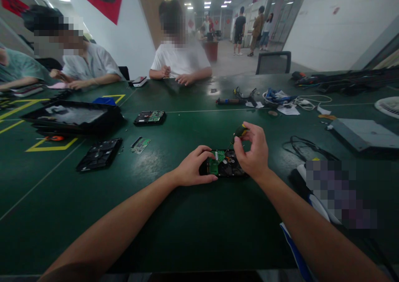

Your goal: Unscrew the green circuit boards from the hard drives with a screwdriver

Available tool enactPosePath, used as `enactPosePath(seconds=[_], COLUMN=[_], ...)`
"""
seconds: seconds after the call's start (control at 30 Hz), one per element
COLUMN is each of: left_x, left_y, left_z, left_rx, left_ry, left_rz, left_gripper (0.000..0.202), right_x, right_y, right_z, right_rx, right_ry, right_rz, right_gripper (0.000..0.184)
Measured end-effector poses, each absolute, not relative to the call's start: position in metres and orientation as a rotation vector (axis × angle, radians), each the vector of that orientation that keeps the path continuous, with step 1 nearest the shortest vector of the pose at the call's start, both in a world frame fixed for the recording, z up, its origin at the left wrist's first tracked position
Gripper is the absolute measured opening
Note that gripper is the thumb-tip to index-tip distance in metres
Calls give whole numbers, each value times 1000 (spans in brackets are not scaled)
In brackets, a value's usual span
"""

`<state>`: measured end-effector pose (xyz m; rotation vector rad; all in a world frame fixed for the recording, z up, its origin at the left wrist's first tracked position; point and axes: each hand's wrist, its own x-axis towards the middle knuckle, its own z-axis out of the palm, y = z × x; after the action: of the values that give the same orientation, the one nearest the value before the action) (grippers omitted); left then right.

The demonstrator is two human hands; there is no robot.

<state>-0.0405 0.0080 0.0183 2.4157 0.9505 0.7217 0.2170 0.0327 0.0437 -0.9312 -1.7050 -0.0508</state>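
Note:
A hard drive (pixel 231 165) lies on the green table in front of me, its green circuit board facing up. My left hand (pixel 199 165) grips its left end, thumb along the near edge and fingers over the far side. In my right hand (pixel 254 149) is a screwdriver with a dark green and yellow handle (pixel 239 133), held between thumb and fingers. Its thin shaft slants down toward the drive's board; whether the tip sits in a screw is too small to tell. To the left lie a loose circuit board (pixel 141 145) and a black drive casing (pixel 99 154).
Another hard drive (pixel 150 117) lies farther back, near stacked black trays (pixel 75 117). An orange-handled tool (pixel 54 138) is beside them. Cables (pixel 307 103) and a grey metal box (pixel 364 134) occupy the right. Across the table sits a person in white (pixel 181 61); other people work at left.

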Motion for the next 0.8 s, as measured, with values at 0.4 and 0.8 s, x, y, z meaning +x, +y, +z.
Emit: enactPosePath(seconds=[0.4,0.8], left_x=[-40,-40], left_y=[8,8], left_z=[18,19], left_rx=[2441,2426], left_ry=[946,943], left_rz=[724,732], left_gripper=[68,66], right_x=[217,215], right_y=[33,29], right_z=[43,45], right_rx=[-916,-888], right_ry=[-1718,-1750], right_rz=[-33,-11], right_gripper=[58,60])
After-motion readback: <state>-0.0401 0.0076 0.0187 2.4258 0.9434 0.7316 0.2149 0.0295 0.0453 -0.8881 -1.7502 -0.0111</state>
